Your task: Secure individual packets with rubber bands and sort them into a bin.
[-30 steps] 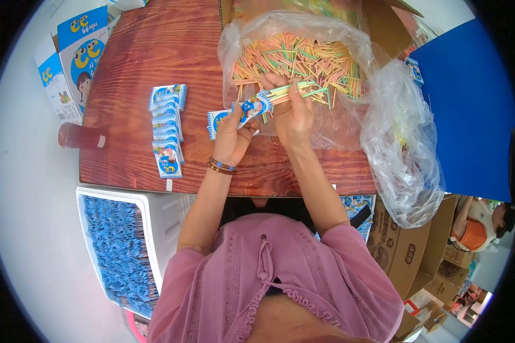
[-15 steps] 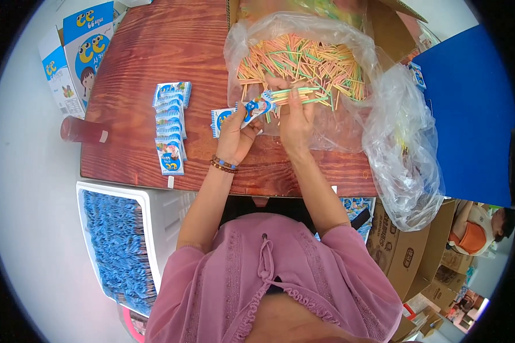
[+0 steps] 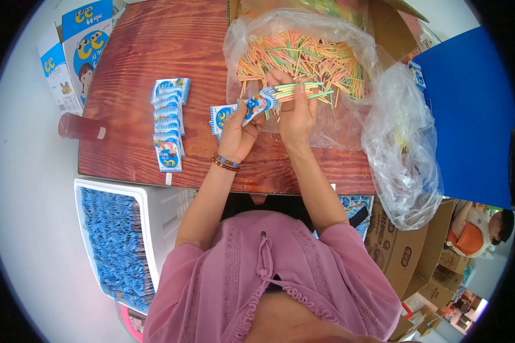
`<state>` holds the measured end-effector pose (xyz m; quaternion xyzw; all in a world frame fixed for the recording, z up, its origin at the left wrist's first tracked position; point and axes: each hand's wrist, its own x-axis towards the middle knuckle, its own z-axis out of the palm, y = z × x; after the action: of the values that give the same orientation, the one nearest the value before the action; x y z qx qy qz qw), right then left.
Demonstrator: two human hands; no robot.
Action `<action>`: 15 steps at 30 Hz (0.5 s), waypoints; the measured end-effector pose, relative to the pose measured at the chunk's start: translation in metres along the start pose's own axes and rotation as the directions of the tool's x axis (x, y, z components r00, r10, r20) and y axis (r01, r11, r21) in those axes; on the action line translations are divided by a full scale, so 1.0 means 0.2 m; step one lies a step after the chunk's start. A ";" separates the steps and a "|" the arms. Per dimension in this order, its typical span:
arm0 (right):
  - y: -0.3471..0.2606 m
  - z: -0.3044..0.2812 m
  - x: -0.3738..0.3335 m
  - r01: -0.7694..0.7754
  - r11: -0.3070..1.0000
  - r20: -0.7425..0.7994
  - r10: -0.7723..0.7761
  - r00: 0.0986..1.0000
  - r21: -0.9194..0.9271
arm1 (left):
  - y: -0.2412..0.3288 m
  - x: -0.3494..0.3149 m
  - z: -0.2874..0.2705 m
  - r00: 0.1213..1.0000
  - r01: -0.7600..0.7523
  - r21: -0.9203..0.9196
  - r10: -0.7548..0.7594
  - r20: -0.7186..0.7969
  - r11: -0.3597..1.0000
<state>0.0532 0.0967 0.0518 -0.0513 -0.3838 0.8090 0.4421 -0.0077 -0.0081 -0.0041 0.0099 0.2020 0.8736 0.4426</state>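
Note:
My left hand (image 3: 241, 130) is closed on a small blue-and-white candy packet (image 3: 260, 106), its mouth turned toward my right hand. Another packet (image 3: 221, 120) sticks out on the left side of that hand. My right hand (image 3: 297, 117) pinches a bunch of thin candy sticks (image 3: 292, 92) in yellow, green and pink, whose left ends are at the packet's opening. Whether they reach inside I cannot tell. Just beyond both hands, a heap of loose candy sticks (image 3: 303, 60) lies in an open clear plastic bag (image 3: 403, 137).
A row of overlapping packets (image 3: 168, 126) lies left on the wooden table (image 3: 137, 57). A reddish bottle (image 3: 81, 127) is at its left edge. A white bin (image 3: 146, 200) of blue packets stands below. Cardboard boxes (image 3: 392, 246) and another person (image 3: 474, 231) are at lower right.
The right hand and its candy sticks have shifted very slightly. Both hands keep their hold, with the packet and sticks in nearly the same place.

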 end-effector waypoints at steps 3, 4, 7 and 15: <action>-0.02 0.02 0.00 0.027 0.995 0.056 -0.021 0.998 -0.096 | 0.01 0.00 -0.01 0.999 0.029 -0.026 -0.028 0.016 0.999; -0.03 0.04 -0.01 0.037 0.992 0.073 -0.028 0.997 -0.122 | 0.01 0.00 -0.01 1.000 0.025 -0.014 -0.025 0.015 1.000; -0.03 0.04 -0.01 0.078 0.979 0.102 -0.059 0.993 -0.188 | 0.02 -0.01 0.02 1.000 0.006 0.006 -0.006 -0.002 1.000; 0.00 0.02 -0.07 0.029 0.943 -0.007 -0.034 0.999 -0.330 | -0.05 -0.03 0.08 0.983 -0.137 0.147 0.153 -0.105 0.980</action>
<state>0.0592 0.0841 0.0503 -0.1237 -0.5117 0.7259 0.4426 0.0072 -0.0016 0.0069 0.0048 0.2867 0.8864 0.3635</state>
